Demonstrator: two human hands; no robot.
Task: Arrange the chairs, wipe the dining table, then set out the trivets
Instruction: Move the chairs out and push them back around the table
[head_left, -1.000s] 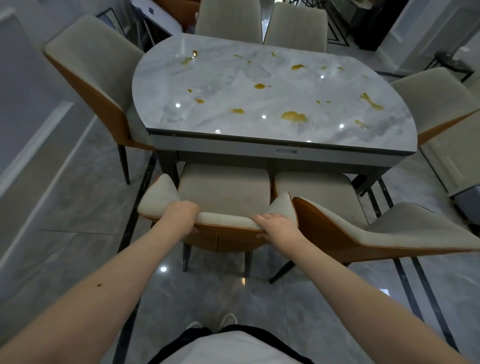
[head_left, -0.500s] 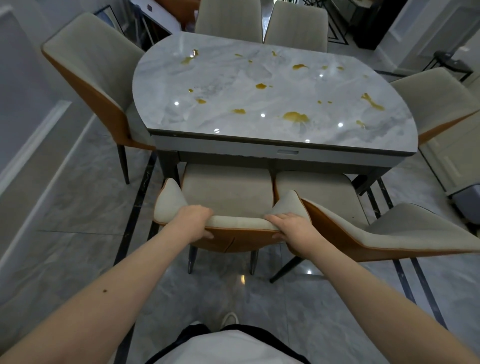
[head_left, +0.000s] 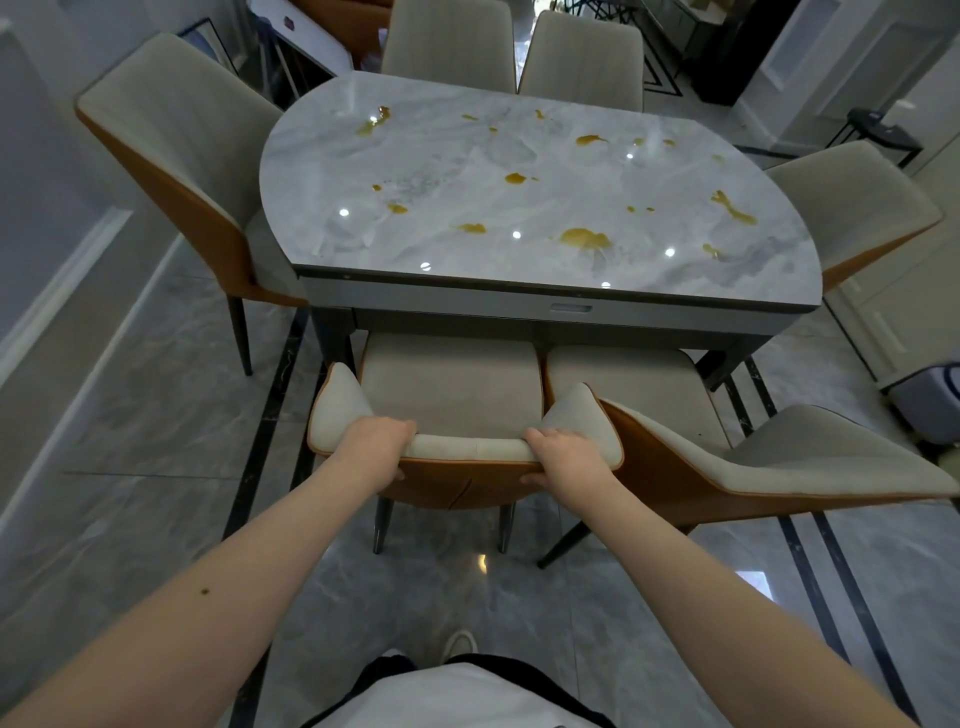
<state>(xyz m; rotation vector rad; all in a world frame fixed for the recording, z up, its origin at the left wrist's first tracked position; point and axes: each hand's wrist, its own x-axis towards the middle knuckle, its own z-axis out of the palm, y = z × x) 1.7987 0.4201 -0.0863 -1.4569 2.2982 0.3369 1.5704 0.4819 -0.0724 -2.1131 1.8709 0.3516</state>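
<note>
Floor (head_left: 156, 441): grey marble tile with dark inlay lines, filling the lower frame under my feet.
Table (head_left: 701, 312): a marble oval top on a dark frame, centre and upper frame, spotted with yellow spills (head_left: 584, 238) from its upper left to its right end.
Side chairs: one beige seat with an orange back stands at the table's left end (head_left: 171, 135), one at the right end (head_left: 852, 208), and two along the far edge at the top of the frame (head_left: 449, 41).
Right near chair (head_left: 779, 462): lower right of centre, angled, its seat partly under the table, its back swung out toward the right edge.
Chair (head_left: 452, 389): centre frame, squarely facing the table, seat front tucked under the near edge, its right wing touching the neighbour's back.
Left hand (head_left: 376, 441): I grasp the top of this chair's backrest, fingers curled over the beige rim, thumb on the orange shell.
Right hand (head_left: 563, 449): I clasp the same rim near its right wing, thumb underneath.
Trivets: I see none.
</note>
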